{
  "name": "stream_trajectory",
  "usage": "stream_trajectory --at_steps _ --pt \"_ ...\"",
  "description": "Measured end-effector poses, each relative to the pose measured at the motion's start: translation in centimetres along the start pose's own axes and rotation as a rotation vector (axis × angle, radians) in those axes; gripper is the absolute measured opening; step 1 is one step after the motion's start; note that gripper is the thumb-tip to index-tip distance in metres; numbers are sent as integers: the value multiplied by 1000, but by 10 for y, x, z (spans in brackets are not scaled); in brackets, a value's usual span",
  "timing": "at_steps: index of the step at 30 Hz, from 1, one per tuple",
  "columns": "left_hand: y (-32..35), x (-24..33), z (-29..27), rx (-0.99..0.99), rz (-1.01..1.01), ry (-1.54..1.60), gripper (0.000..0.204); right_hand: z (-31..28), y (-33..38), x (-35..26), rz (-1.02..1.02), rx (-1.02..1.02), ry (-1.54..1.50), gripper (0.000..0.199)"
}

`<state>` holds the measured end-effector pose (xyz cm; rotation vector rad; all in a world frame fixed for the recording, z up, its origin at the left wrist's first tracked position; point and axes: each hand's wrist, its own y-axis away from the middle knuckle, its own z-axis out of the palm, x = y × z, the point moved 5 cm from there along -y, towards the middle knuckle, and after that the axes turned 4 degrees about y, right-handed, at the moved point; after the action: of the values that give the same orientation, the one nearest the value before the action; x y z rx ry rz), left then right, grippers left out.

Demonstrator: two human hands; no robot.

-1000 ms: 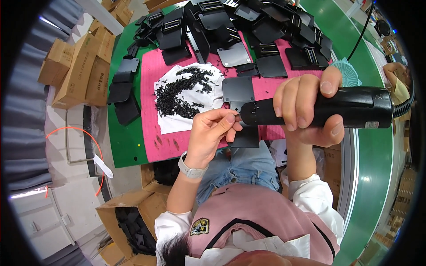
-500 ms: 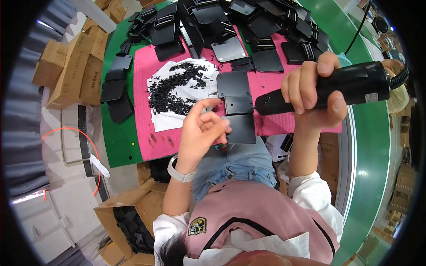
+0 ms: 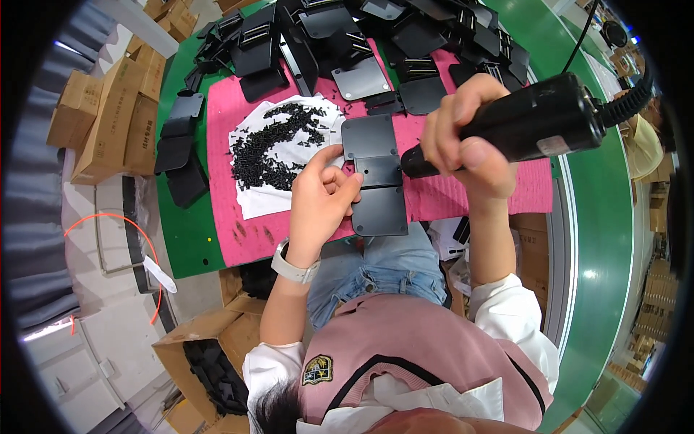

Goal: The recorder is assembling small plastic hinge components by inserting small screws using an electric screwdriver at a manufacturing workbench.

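Observation:
A black folded bracket (image 3: 379,211) with two flat panels and a narrower middle section lies at the near edge of the pink mat. My left hand (image 3: 322,195), fingers curled, grips its left edge beside the middle section. My right hand (image 3: 473,137) is wrapped around a black electric screwdriver (image 3: 538,119). The driver's nose points left and meets the bracket's right edge at the middle section; its bit and any screw there are hidden. Left of the bracket, many small black screws (image 3: 264,148) lie heaped on a white cloth (image 3: 256,205).
Black brackets (image 3: 329,22) are piled along the far side of the green table (image 3: 189,253), over the pink mat (image 3: 520,189). More brackets (image 3: 181,148) sit at the left. An open carton (image 3: 170,354) of black parts stands below left. A cable (image 3: 629,105) trails from the driver.
The driver's nose has come close against the bracket's right edge, and its body tilts more. My left thumb has shifted up along the bracket's left edge. The whole view has shifted slightly.

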<state>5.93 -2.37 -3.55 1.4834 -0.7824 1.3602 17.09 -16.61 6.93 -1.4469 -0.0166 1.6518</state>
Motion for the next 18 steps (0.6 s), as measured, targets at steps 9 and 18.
stream_trajectory --at_steps 9,18 --pt "-1 -2 -1 17 19 42 45 15 -8 19 17 -76 135 38" --pt "-2 -3 1 21 40 21 43 14 -11 19 39 -61 170 36"
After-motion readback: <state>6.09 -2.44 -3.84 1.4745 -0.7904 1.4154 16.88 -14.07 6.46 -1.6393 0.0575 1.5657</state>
